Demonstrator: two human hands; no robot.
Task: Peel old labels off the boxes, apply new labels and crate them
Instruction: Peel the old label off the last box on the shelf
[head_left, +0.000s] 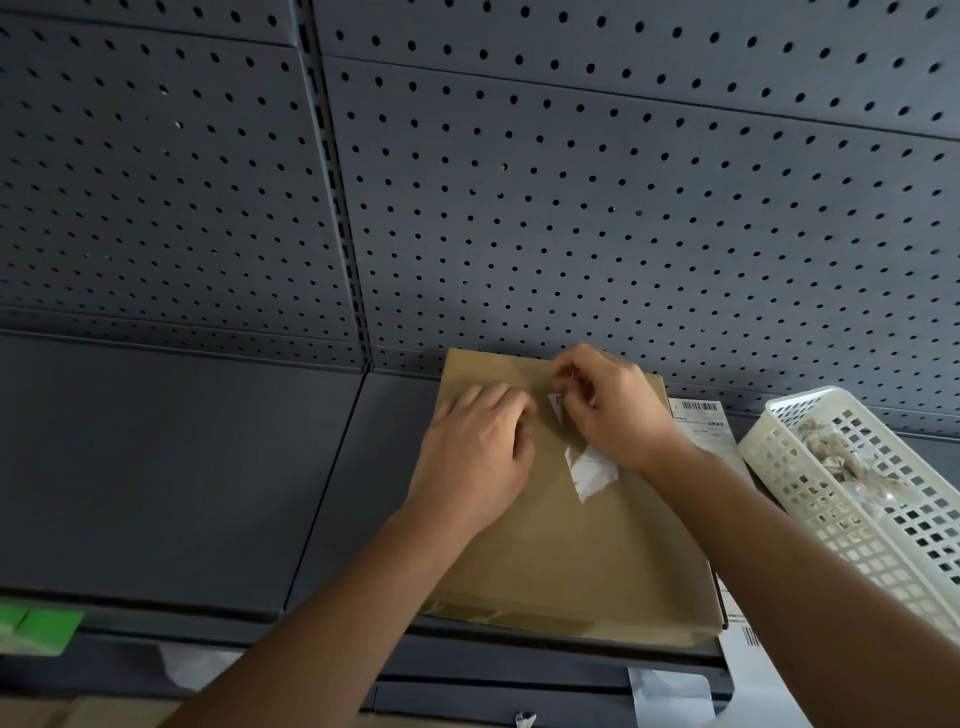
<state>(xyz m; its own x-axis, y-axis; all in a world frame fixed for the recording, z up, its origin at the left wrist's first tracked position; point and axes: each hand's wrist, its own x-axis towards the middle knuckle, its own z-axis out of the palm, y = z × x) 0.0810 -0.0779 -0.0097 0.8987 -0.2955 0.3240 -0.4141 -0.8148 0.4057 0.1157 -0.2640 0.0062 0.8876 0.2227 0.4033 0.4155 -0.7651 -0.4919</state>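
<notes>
At the far edge of the box (561, 551), my right hand (615, 410) has its fingertips (569, 382) bunched together, thumb against forefinger, pinching what I take to be the upper end of the old label (591, 470). The pinch itself is hidden behind my own knuckles. The label is torn and white. Its long axis runs from those fingertips back toward me and slightly right, passing under my palm, so I judge the pull should come toward my body along that line. My left hand (475, 452) lies just beside it on the left, resting on the cardboard with fingers loosely bent and gripping nothing (it is there to pin the box). It is close to the label, but the right hand has it.

The box lies flat on the shelf (182, 467) against the pegboard (571, 182). A printed sheet (701, 423) shows past its right edge, mostly covered by my forearm. The basket (810, 499) of scraps is cut off at the frame's right side.
</notes>
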